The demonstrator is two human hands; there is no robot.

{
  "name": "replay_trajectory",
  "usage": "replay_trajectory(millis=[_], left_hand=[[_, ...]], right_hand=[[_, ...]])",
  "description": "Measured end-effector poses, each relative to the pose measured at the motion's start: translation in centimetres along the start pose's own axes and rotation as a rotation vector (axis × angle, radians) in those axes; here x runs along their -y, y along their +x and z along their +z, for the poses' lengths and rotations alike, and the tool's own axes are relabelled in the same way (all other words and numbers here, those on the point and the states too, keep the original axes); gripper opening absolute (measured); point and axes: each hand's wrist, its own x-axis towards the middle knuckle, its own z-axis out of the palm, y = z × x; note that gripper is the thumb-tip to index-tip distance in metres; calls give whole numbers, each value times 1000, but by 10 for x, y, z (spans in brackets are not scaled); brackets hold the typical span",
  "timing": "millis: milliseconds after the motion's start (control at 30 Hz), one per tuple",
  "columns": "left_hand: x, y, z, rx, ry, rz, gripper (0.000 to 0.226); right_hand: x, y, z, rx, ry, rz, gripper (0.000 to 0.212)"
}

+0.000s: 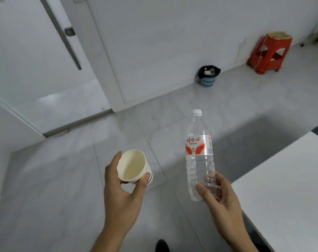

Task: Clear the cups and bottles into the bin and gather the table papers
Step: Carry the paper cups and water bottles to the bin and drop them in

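Flanked at 4 o'clock by white table (pixel 282 188). Gripping upright capped bottle (pixel 200 153) near its base in right hand (pixel 223 206), 5 o'clock, fingers curled round. Pinching tilted paper cup (pixel 134 166) between left hand (pixel 121 197) thumb and fingers, 6 o'clock. Facing bin (pixel 208 81), 1 o'clock, well apart.

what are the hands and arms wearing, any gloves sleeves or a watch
Both are bare: the left hand and right hand wear no gloves, and no ring, watch or band shows on fingers or wrists. The forearms are uncovered as far as the frame's lower edge, so no sleeve is in view.
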Motion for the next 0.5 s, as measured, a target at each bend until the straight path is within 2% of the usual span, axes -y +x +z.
replay_trajectory(millis=[267, 500], left_hand=[[3, 217, 122, 198, -37, 97, 81], [10, 392, 239, 235, -15, 80, 77]], right_hand=[[23, 183, 30, -211, 80, 49, 43], [46, 401, 48, -283, 101, 51, 40]])
